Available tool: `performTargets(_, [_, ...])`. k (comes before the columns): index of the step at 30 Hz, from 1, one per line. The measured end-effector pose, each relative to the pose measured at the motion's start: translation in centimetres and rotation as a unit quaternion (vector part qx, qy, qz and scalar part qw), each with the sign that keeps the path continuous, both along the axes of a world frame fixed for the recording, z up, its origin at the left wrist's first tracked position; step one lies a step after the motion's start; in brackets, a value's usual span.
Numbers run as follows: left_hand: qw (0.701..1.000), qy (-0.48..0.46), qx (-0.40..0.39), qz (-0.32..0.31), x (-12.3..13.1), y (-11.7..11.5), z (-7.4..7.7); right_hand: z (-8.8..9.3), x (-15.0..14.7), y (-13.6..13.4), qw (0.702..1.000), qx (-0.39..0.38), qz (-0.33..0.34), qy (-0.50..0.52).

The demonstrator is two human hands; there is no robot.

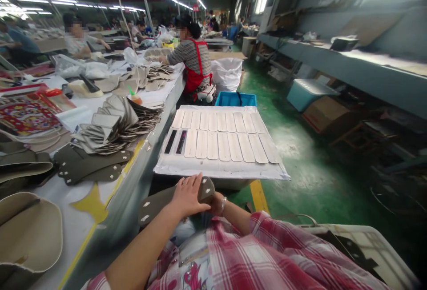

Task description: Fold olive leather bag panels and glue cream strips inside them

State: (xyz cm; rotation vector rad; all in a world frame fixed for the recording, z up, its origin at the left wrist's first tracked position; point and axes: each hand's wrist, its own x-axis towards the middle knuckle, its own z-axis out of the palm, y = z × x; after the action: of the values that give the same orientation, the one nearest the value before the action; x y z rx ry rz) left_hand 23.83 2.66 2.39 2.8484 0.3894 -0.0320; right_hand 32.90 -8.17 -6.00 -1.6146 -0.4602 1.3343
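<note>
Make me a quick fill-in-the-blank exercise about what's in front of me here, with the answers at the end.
1. The left hand lies across the dark panel, and a bracelet circles the ____ wrist.
2. The strips on the white board lie in ____ rows.
3. The bin just beyond the board is ____.
4. The nearest co-worker's apron is ____.

Missing words: right; two; blue; red.
</note>
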Motion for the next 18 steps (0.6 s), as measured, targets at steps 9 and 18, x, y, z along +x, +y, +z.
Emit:
performTargets(9, [0.995,-0.027,-0.07,0.07,0.6,1.2,3.8,-2.0,4.6,-2.7,0.969,0.081,-0.068,0.224])
performTargets(18, [0.984,-0.042,-0.138,0.105,0.5,1.3,4.7,-0.7,5.1,-1.7,0.977,0.184,0.013,0.11])
